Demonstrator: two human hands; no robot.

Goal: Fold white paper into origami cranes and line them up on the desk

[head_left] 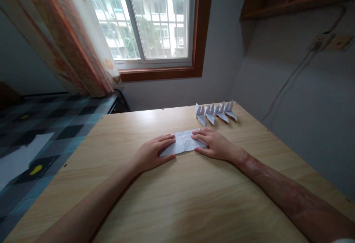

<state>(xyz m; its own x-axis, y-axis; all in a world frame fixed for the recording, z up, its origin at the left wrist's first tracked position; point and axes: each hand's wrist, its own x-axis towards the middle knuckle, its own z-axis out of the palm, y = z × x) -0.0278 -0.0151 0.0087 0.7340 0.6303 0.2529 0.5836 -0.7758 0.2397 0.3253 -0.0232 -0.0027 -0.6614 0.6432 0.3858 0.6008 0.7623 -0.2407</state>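
A folded strip of white paper (183, 142) with visible creases lies on the wooden table, slanting slightly up to the right. My left hand (155, 152) rests over its left end, fingers stretched onto the paper and thumb apart along the near edge. At the right end, my right hand (213, 143) lies with its fingers extended on the paper and its thumb by the near edge. Both hands hide the ends of the strip. Just beyond my right hand, several folded paper cranes (210, 114) stand in a row.
The light wooden table (161, 202) has its far edge near the wall below the window (162, 21). To the left, a checked cloth (73, 135) carries a white paper sheet (24, 154). A shelf (299, 4) and a cable (288, 80) are on the right wall.
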